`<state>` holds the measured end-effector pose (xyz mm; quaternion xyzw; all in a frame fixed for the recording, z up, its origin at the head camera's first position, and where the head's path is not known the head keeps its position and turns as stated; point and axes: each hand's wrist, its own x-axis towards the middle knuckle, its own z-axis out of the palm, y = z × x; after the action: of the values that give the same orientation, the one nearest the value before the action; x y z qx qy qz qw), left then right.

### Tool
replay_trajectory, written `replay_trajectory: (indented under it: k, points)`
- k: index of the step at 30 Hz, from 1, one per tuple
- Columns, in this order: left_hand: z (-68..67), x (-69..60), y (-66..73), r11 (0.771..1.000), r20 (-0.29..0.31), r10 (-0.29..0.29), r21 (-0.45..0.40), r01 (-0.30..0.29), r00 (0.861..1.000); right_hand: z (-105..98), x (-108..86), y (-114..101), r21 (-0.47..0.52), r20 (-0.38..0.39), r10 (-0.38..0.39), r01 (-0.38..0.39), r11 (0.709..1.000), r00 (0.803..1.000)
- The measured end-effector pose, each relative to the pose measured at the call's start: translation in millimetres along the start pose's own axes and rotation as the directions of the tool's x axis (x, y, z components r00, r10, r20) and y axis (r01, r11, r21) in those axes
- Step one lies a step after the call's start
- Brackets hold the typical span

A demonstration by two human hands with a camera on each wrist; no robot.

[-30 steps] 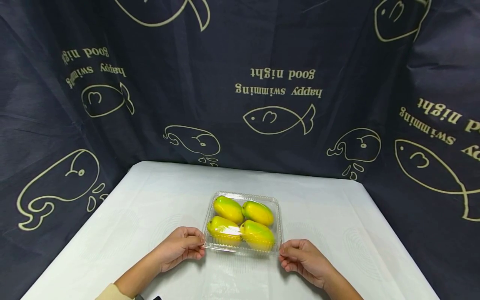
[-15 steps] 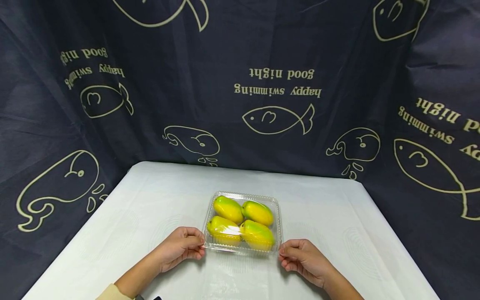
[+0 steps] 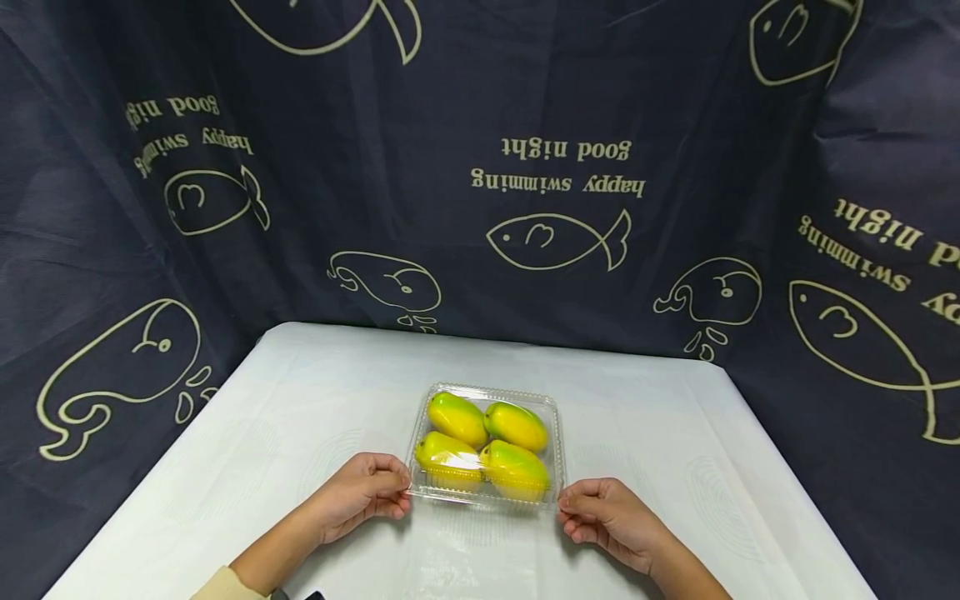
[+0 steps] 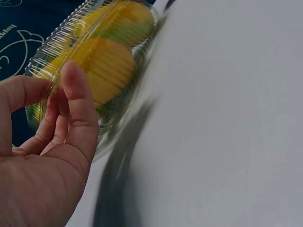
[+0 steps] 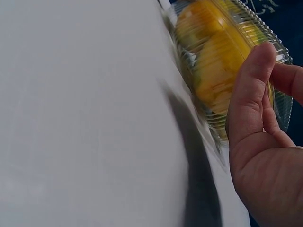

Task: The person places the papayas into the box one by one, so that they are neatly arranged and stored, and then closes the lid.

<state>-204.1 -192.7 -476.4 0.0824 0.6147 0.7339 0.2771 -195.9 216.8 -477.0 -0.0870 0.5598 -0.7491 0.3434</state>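
Observation:
A clear plastic clamshell box (image 3: 553,454) with its lid down sits on the table, and several yellow-green mangoes (image 3: 516,471) show through it in two rows. My left hand (image 3: 365,498) pinches the rim at the near left corner between thumb and fingers. At the near right corner, my right hand (image 3: 611,525) pinches the rim in the same way. Both wrist views show the ribbed side of the box, with the left thumb (image 4: 78,90) and the right thumb (image 5: 258,71) against its edge.
A white cloth covers the table (image 3: 660,433). Dark fabric (image 3: 480,308) printed with fish and whale outlines and lettering hangs behind it and at both sides. A small dark object (image 3: 315,596) shows at the bottom edge, beside the left sleeve (image 3: 228,586).

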Motion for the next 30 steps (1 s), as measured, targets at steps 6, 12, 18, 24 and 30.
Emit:
replay_trajectory:
  k: [6, 12, 18, 24, 30]
  points:
    - [-1.8, -0.5, 1.6, 1.000, -0.009, -0.003, 0.030, 0.004, 1.000, -2, -0.5, -1, -0.008, 0.006, 0.000, 0.000, 1.000, 1.000]
    - [-5.2, -2.8, 7.3, 0.997, -0.009, 0.002, 0.078, -0.001, 1.000, -6, -1.1, -3, -0.041, 0.012, -0.020, 0.020, 0.999, 1.000]
    - [-9.5, -2.9, 11.5, 0.993, -0.022, 0.023, 0.113, -0.020, 0.999, -13, -1.6, -7, -0.104, 0.012, -0.031, 0.032, 0.994, 0.999]
    - [-20.6, 3.1, 17.8, 0.979, -0.080, 0.059, 0.199, -0.042, 0.995, -27, 0.3, -18, -0.204, -0.033, -0.039, 0.032, 0.979, 0.999]
    - [-36.8, 14.5, 26.5, 0.929, -0.193, 0.153, 0.363, -0.074, 0.969, -44, 1.4, -39, -0.342, -0.157, -0.152, 0.091, 0.935, 0.976]
